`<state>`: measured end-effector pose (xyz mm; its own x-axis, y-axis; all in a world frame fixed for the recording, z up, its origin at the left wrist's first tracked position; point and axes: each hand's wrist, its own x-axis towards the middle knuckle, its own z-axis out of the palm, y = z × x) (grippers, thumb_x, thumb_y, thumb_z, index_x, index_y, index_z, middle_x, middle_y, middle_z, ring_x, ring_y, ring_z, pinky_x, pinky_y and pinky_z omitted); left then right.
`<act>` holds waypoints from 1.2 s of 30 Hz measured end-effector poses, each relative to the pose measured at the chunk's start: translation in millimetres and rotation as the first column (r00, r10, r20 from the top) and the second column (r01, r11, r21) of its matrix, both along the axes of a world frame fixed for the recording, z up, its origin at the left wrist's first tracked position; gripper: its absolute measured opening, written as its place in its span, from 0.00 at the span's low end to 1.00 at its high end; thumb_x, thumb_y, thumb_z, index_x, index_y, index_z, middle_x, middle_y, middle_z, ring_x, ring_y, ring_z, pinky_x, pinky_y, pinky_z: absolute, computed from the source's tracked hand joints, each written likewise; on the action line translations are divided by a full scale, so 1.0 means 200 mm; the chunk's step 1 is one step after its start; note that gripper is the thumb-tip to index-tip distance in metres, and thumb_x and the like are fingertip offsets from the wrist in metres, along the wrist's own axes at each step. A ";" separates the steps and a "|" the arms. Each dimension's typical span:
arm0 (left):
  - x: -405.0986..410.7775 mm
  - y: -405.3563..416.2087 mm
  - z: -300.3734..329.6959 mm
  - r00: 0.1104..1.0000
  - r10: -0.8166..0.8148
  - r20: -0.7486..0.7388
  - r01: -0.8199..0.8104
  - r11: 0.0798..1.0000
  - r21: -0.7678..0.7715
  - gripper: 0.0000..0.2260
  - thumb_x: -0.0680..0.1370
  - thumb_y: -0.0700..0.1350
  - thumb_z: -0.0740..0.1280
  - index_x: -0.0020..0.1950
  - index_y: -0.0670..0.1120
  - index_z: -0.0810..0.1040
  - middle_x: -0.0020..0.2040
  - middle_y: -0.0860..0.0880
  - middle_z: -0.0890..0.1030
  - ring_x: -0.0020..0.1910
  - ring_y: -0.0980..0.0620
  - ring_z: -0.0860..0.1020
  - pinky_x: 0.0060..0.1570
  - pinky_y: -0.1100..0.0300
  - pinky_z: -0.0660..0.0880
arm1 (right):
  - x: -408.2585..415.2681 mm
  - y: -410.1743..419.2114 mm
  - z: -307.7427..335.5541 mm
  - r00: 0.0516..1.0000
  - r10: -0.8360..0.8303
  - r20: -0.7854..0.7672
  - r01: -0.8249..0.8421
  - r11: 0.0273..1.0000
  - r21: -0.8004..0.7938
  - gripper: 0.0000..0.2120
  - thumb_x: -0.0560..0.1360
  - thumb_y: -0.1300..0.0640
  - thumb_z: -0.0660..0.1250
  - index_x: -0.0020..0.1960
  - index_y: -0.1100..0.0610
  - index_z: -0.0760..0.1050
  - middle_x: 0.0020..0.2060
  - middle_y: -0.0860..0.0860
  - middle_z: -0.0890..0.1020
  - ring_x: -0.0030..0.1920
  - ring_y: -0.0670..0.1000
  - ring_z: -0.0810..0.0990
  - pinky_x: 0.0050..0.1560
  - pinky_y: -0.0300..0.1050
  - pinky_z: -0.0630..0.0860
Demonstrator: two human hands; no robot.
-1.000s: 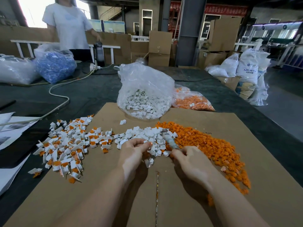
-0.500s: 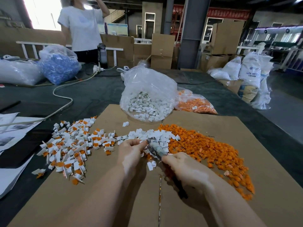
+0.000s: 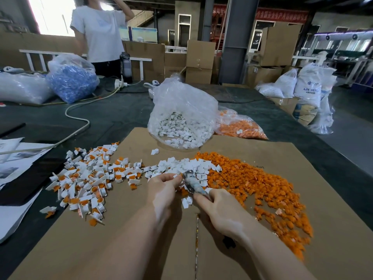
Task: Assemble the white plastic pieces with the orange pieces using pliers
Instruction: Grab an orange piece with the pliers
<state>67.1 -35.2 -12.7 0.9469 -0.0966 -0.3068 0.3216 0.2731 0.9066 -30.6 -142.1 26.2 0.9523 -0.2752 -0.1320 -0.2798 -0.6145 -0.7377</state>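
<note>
My right hand [image 3: 220,211] grips the pliers [image 3: 191,182], whose grey jaws point up and left toward my left hand. My left hand [image 3: 163,188] pinches a small white piece at the jaw tips; the piece itself is mostly hidden by my fingers. Behind the hands lies a heap of loose white pieces [image 3: 193,166]. A broad spread of orange pieces [image 3: 262,186] covers the cardboard to the right. Assembled white-and-orange pieces [image 3: 86,178] lie in a pile to the left.
A cardboard sheet [image 3: 141,239] covers the dark table. Behind it stand a clear bag of white pieces [image 3: 179,126] and a bag of orange pieces [image 3: 240,128]. Papers [image 3: 16,174] lie at left, beside a white cable [image 3: 80,116]. A person [image 3: 99,35] stands beyond the table.
The pliers swung from pointing up to pointing left at my left hand's fingertips. My left hand has stayed by the white heap. The view has tilted up slightly.
</note>
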 end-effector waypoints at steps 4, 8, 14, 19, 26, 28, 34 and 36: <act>-0.01 0.01 -0.02 1.000 -0.014 0.027 0.013 1.000 0.014 0.04 0.74 0.35 0.67 0.39 0.39 0.78 0.33 0.40 0.81 0.34 0.44 0.81 0.42 0.50 0.80 | -0.02 -0.02 -0.05 0.994 -0.080 0.076 0.083 0.996 -0.034 0.21 0.73 0.37 0.63 0.33 0.52 0.66 0.29 0.45 0.70 0.31 0.46 0.69 0.32 0.41 0.61; -0.07 0.05 -0.02 0.970 -0.122 0.210 0.068 0.966 0.248 0.03 0.76 0.38 0.67 0.43 0.39 0.78 0.37 0.37 0.80 0.38 0.44 0.79 0.38 0.59 0.73 | -0.04 -0.11 -0.08 0.965 -0.226 0.134 0.252 0.942 -0.223 0.18 0.72 0.35 0.61 0.43 0.51 0.69 0.38 0.43 0.72 0.37 0.43 0.71 0.31 0.38 0.63; -0.11 0.07 -0.04 0.869 -0.315 0.381 0.091 0.859 0.504 0.07 0.77 0.41 0.66 0.52 0.45 0.81 0.43 0.57 0.79 0.38 0.68 0.75 0.37 0.82 0.66 | -0.05 -0.27 -0.14 0.934 -0.292 0.208 0.350 0.618 -0.704 0.24 0.73 0.34 0.58 0.57 0.53 0.69 0.53 0.48 0.75 0.56 0.50 0.72 0.53 0.42 0.68; -0.11 0.07 -0.07 0.816 -0.383 0.434 0.061 0.802 0.594 0.09 0.78 0.43 0.65 0.55 0.47 0.82 0.46 0.60 0.77 0.43 0.71 0.72 0.42 0.86 0.62 | -0.05 -0.31 -0.18 0.932 -0.327 0.156 0.313 0.511 -0.801 0.33 0.71 0.29 0.55 0.63 0.52 0.69 0.60 0.50 0.73 0.62 0.51 0.69 0.61 0.45 0.65; -0.10 0.06 -0.08 0.800 -0.428 0.420 0.080 0.770 0.633 0.09 0.78 0.43 0.65 0.54 0.49 0.82 0.45 0.59 0.80 0.44 0.68 0.76 0.41 0.82 0.65 | -0.01 -0.10 -0.21 0.844 0.076 0.531 0.285 0.775 -0.564 0.16 0.67 0.63 0.76 0.53 0.61 0.80 0.45 0.57 0.82 0.47 0.57 0.81 0.49 0.54 0.79; -0.11 0.06 -0.08 0.786 -0.450 0.423 0.106 0.773 0.625 0.08 0.77 0.41 0.66 0.54 0.47 0.82 0.47 0.55 0.82 0.42 0.69 0.77 0.41 0.80 0.67 | 0.00 -0.02 -0.22 0.801 0.180 0.571 0.164 0.852 -0.498 0.13 0.66 0.67 0.75 0.50 0.60 0.82 0.42 0.54 0.82 0.45 0.54 0.81 0.47 0.49 0.80; -0.14 0.09 -0.07 0.788 -0.469 0.399 0.178 0.794 0.581 0.14 0.73 0.37 0.70 0.55 0.50 0.81 0.40 0.56 0.79 0.39 0.59 0.75 0.41 0.72 0.69 | 0.00 0.03 -0.25 0.801 0.116 0.587 0.119 0.931 -0.346 0.03 0.69 0.65 0.73 0.39 0.59 0.80 0.35 0.50 0.81 0.40 0.51 0.79 0.41 0.43 0.76; -0.16 0.09 -0.07 0.764 -0.500 0.407 0.182 0.773 0.608 0.16 0.71 0.38 0.73 0.57 0.51 0.79 0.42 0.55 0.79 0.41 0.56 0.75 0.43 0.71 0.70 | 0.00 0.03 -0.25 0.803 0.099 0.588 0.123 0.937 -0.326 0.03 0.69 0.65 0.73 0.40 0.59 0.80 0.36 0.49 0.81 0.41 0.50 0.79 0.42 0.40 0.74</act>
<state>35.3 -16.4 -26.8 0.8958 -0.4287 0.1175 -0.2654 -0.3038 0.9150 -31.2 -135.8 -24.8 0.8074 -0.2076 0.5522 0.1302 -0.8502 -0.5101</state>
